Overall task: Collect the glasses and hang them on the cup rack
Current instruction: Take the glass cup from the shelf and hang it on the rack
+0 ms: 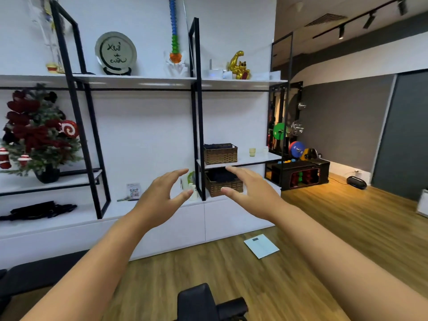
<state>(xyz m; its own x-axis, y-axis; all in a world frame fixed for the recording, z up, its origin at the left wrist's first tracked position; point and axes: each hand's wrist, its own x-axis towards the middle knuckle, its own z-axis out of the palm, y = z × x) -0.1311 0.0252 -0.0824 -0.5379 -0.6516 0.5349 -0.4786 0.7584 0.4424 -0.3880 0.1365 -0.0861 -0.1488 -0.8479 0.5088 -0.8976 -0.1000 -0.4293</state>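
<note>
A small yellowish glass [252, 152] stands on the white shelf [259, 159] to the right of a wicker basket [220, 154]. A second, clearer glass [265, 150] stands farther right on the same shelf. Whitish and green items, perhaps the cup rack [190, 184], show between my hands on the low counter, partly hidden by a black post. My left hand [162, 195] and my right hand [249, 188] are both raised in front of me, fingers apart and empty, well short of the shelf.
A black-framed shelving unit [196, 107] lines the white wall, holding a decorated small tree [37, 133], a plate, a spine model and a gold figure. A lower wicker basket [223, 184] sits under the shelf. A white scale [261, 246] lies on the wood floor; a black chair part [203, 302] is below me.
</note>
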